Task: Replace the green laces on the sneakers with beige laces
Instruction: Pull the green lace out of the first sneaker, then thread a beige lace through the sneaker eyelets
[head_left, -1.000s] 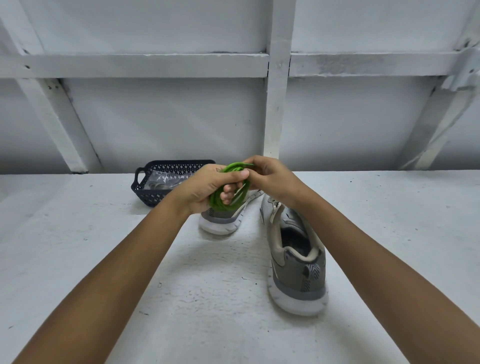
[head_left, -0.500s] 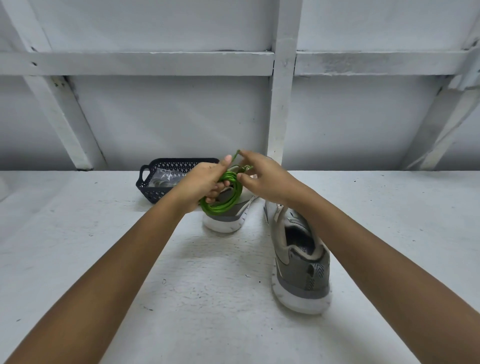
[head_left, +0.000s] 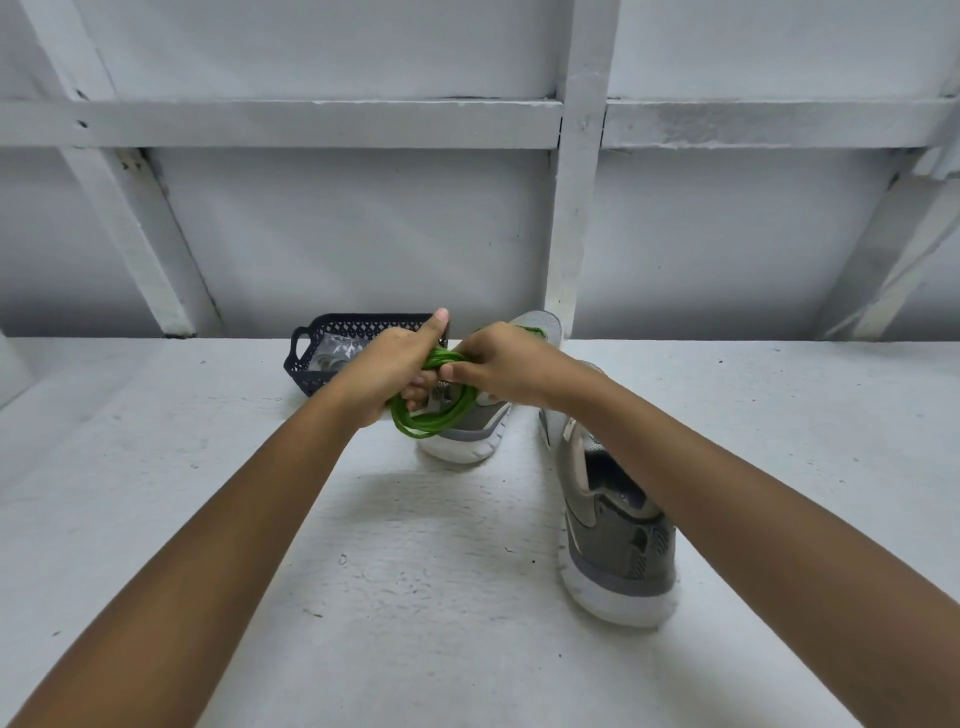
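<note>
We see a white painted table (head_left: 208, 519) against a white wall (head_left: 363, 234) crossed by beams. Above its far middle, both hands hold a coil of green lace (head_left: 436, 418). The left hand (head_left: 387, 371) has its fingers curled through the loops and its thumb raised. The right hand (head_left: 506, 366) pinches the top of the coil between thumb and fingers. Just behind the coil lies one grey sneaker (head_left: 462, 447), with a bit of green at its toe end. The other sneaker (head_left: 618, 561) stands nearer, under the right forearm, with no lace. A dark basket (head_left: 311, 364) sits behind the left hand and holds something clear that we cannot make out.
</note>
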